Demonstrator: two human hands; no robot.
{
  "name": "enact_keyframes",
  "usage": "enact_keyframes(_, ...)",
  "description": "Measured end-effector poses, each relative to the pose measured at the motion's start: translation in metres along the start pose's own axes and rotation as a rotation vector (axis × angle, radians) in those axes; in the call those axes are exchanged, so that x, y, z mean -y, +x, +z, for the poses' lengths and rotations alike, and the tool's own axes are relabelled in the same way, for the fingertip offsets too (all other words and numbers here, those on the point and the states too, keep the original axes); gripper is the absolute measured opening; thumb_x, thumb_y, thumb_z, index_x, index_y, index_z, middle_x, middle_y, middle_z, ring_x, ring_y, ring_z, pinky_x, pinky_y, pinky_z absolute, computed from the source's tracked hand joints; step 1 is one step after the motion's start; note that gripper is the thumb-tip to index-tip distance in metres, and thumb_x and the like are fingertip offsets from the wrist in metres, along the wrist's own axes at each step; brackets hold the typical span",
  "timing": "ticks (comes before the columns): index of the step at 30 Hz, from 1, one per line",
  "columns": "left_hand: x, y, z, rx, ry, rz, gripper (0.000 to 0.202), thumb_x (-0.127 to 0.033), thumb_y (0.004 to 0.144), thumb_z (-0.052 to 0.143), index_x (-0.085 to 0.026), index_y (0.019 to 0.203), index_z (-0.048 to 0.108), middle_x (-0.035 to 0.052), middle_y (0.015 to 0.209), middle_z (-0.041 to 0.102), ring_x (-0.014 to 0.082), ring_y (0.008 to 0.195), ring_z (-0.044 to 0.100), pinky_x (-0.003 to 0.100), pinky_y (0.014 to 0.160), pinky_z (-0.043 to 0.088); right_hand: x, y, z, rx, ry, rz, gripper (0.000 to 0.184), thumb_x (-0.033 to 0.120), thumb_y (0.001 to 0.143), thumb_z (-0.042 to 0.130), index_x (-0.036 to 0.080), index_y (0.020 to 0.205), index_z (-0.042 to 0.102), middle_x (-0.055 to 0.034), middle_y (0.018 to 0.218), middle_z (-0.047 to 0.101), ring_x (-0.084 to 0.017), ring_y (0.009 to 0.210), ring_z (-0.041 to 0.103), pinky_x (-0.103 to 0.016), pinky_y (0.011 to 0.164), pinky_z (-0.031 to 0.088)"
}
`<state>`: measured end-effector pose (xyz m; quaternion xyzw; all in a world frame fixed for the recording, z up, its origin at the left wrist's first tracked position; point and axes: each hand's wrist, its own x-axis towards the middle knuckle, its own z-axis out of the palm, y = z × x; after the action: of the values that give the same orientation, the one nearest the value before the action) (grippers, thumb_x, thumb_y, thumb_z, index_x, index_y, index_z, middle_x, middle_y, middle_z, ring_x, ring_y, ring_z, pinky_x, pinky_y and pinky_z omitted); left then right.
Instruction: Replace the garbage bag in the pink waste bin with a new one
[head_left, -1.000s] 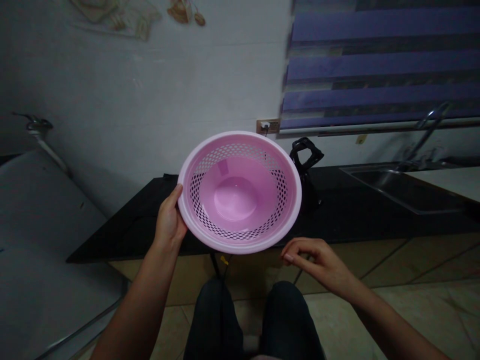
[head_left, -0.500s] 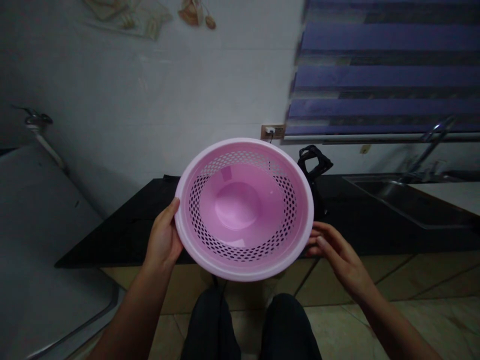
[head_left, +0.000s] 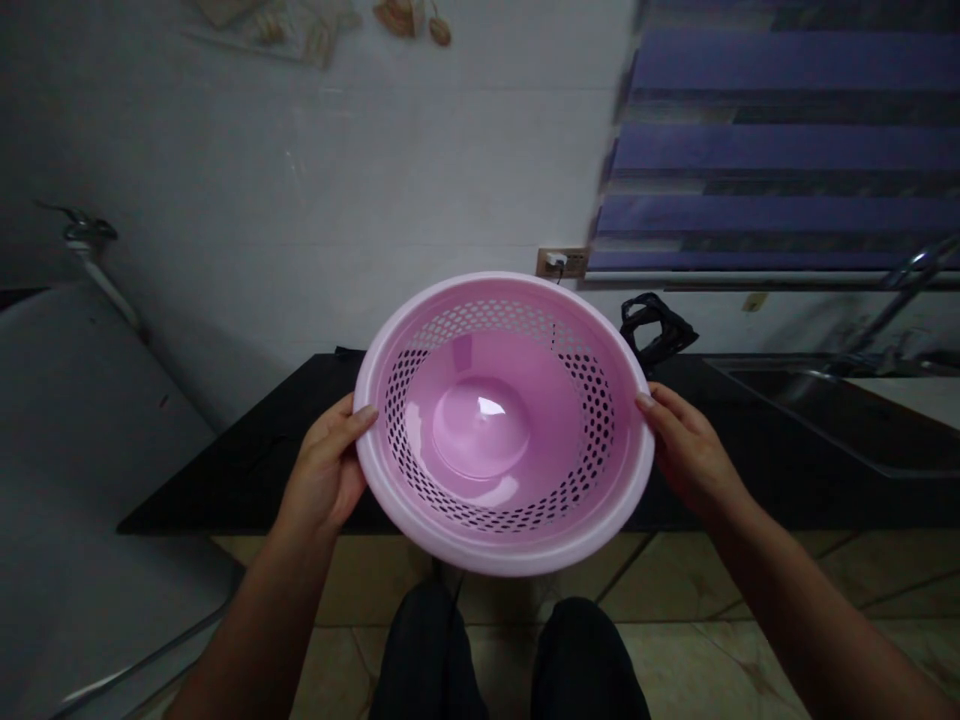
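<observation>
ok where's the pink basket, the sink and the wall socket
pink basket (head_left: 480, 430), head view, on its solid bottom
sink (head_left: 825, 420), head view, on its basin
wall socket (head_left: 575, 263), head view, on its faceplate beside the plug

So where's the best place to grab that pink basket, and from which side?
Take the pink plastic strainer bowl by its wide rim, from two opposite sides, as the left hand and right hand do. The rim juts past the perforated wall, probably giving fingers a firm lip.

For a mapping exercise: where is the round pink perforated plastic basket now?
Head view, centre: the basket held between the left hand and right hand, over the black countertop.
</observation>
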<state>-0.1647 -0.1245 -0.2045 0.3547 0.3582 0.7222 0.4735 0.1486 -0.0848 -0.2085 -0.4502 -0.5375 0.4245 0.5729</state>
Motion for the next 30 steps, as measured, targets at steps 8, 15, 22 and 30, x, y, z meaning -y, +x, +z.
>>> enact_keyframes(8,-0.006,0.025,-0.007,0.064,0.028,-0.028,0.02,-0.021,0.065,0.072,-0.014,0.083,0.072,0.0073,0.075,0.073,0.0238,0.084,0.069,0.033,0.078,0.055,0.008,0.031,0.016,0.028,-0.048,0.024,0.038,0.056,0.07,0.062,0.019,0.07,0.054,0.0003,0.055,0.05,-0.011,0.049,0.047,-0.025,0.046,0.038)
enact_keyframes(15,-0.01,0.05,-0.011,0.063,0.058,-0.04,0.018,-0.021,0.062,0.073,-0.011,0.077,0.073,0.0071,0.071,0.073,0.0167,0.066,0.068,0.025,0.066,0.056,0.011,0.049,0.029,0.028,0.004,0.051,0.039,0.056,0.069,0.062,0.017,0.071,0.057,-0.0024,0.062,0.055,-0.012,0.056,0.051,-0.028,0.057,0.045)
enact_keyframes(22,-0.014,0.073,-0.012,0.051,0.086,-0.065,0.013,-0.021,0.062,0.073,-0.012,0.07,0.072,0.0065,0.065,0.071,0.0153,0.06,0.065,0.025,0.065,0.056,0.009,0.058,0.034,0.078,0.112,0.102,0.042,0.057,0.065,0.068,0.017,0.072,0.061,-0.0037,0.065,0.059,-0.014,0.062,0.056,-0.031,0.066,0.049)
enact_keyframes(30,-0.008,0.093,-0.011,0.039,0.162,-0.046,0.016,-0.028,0.061,0.074,-0.013,0.066,0.071,0.0067,0.061,0.068,0.0168,0.057,0.061,0.027,0.057,0.053,0.004,0.064,0.035,0.103,0.194,0.121,0.043,0.057,0.062,0.072,0.017,0.072,0.062,-0.0037,0.065,0.061,-0.016,0.063,0.057,-0.032,0.067,0.049)
